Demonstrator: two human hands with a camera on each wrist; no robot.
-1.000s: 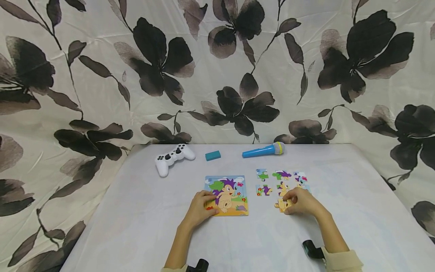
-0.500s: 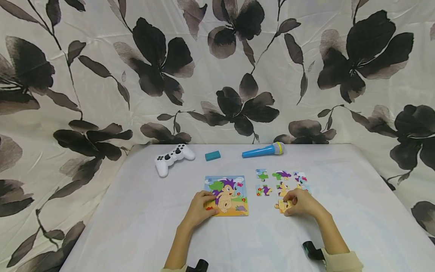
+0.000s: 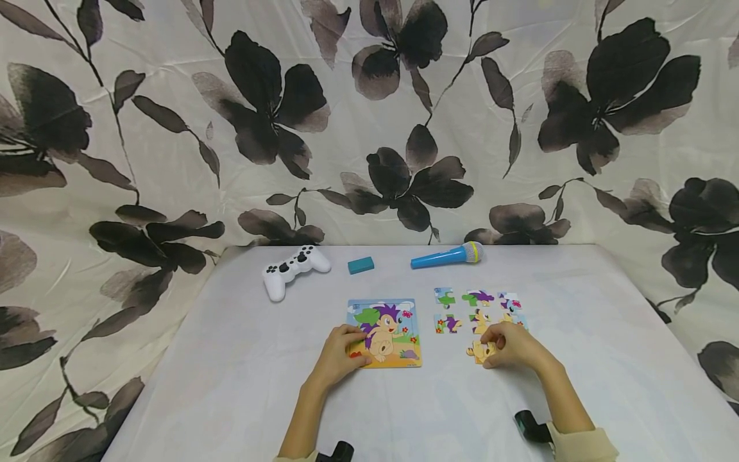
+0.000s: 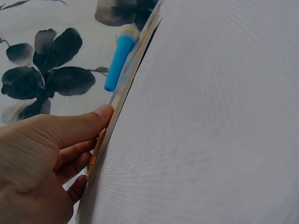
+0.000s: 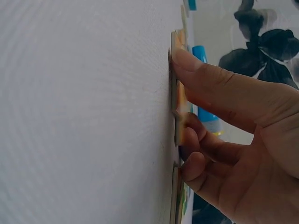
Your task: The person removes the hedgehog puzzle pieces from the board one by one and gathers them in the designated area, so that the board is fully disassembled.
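My left hand grips the lower left part of a square hedgehog puzzle board lying on the table. In the left wrist view its thumb is on the near edge, with the other fingers curled farther along the board. To the right, my right hand pinches a yellow-orange jigsaw piece between thumb and fingers, low over the cloth. Around it lie several other jigsaw pieces, among them a green one, a purple one and a purple-green one. Some pieces are partly hidden under my right hand.
Along the back of the white-covered table lie a white game controller, a teal block and a blue toy microphone. A floral curtain hangs behind the table's far edge.
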